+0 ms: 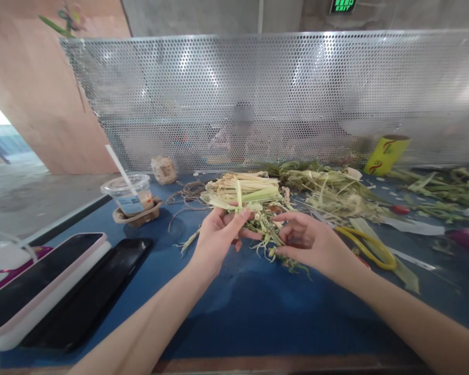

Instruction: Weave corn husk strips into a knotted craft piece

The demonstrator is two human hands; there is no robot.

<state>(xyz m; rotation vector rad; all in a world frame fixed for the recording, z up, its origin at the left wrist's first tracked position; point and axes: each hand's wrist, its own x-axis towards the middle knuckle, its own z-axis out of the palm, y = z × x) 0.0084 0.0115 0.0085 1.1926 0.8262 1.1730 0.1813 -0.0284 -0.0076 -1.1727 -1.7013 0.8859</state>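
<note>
My left hand (218,238) and my right hand (310,241) are both raised just above the blue tabletop (234,307), fingers pinched on a small woven bundle of green and pale leaf strips (266,229). The left thumb and fingers grip its left end. The right fingers curl round its right side, with loose strands hanging down below. Just behind the hands lies a pile of pale yellow-green leaf strips (242,192).
Two phones (42,284) lie at the left. A lidded plastic cup with a straw (130,195) stands behind them, near a twine ball (164,169). Yellow-handled scissors (369,247), a yellow tape roll (386,154) and more leaf scraps (336,192) lie right. A perforated metal screen (273,99) closes the back.
</note>
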